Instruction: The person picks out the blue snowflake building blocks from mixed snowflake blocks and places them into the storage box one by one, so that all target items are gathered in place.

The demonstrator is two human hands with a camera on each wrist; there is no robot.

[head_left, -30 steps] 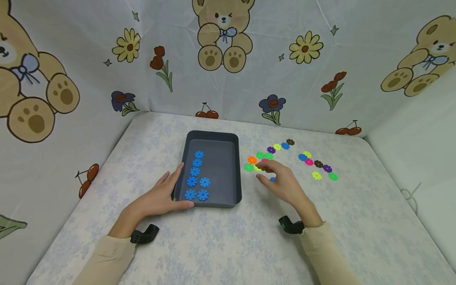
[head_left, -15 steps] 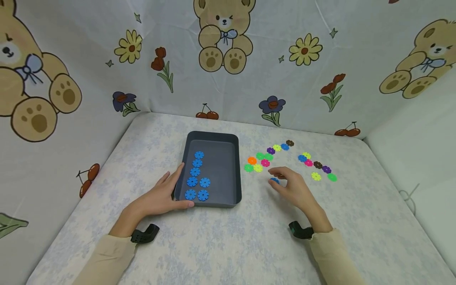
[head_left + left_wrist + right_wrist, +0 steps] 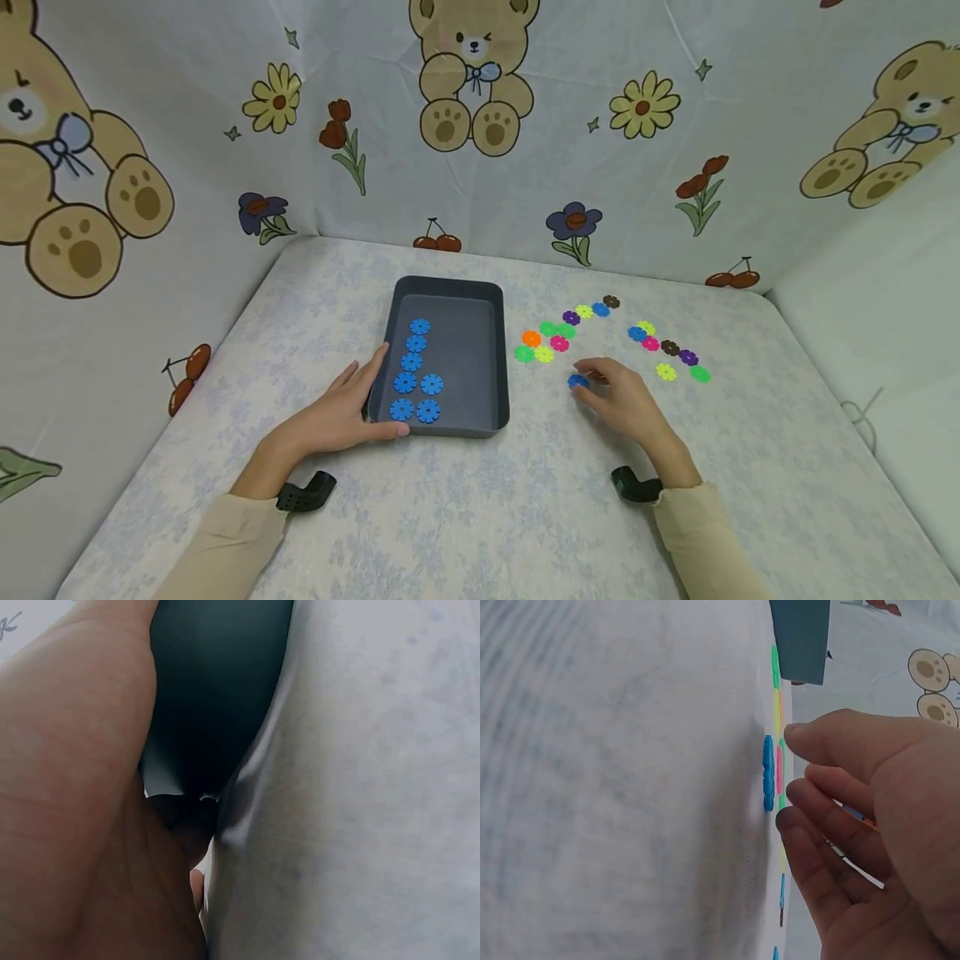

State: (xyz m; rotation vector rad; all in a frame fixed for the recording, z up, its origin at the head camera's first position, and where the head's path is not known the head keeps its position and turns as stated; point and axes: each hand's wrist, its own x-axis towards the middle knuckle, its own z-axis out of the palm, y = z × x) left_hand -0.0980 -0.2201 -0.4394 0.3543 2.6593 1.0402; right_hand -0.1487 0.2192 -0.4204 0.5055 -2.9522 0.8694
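In the head view, my left hand (image 3: 333,419) rests against the near left corner of a dark grey tray (image 3: 468,367). Its fingers lie straight along the left wall and the thumb touches the near rim. Inside the tray are several blue notched plastic discs (image 3: 405,382). My right hand (image 3: 622,400) hovers over the table just right of a single blue notched disc (image 3: 577,381). From the right wrist view, thumb and fingers are spread apart above that blue disc (image 3: 768,774), not touching it. The left wrist view shows mostly palm and the dark tray wall (image 3: 217,682).
Beyond the right hand lies a loose group of coloured discs, among them an orange disc (image 3: 531,338) and a pink disc (image 3: 559,343). Further right is another group with a purple disc (image 3: 688,357) and a green disc (image 3: 701,374). A printed cloth wall (image 3: 480,183) stands behind.
My right hand has moved right and slightly toward me, from over the coloured group to beside the single blue disc. The left hand and tray stay put.
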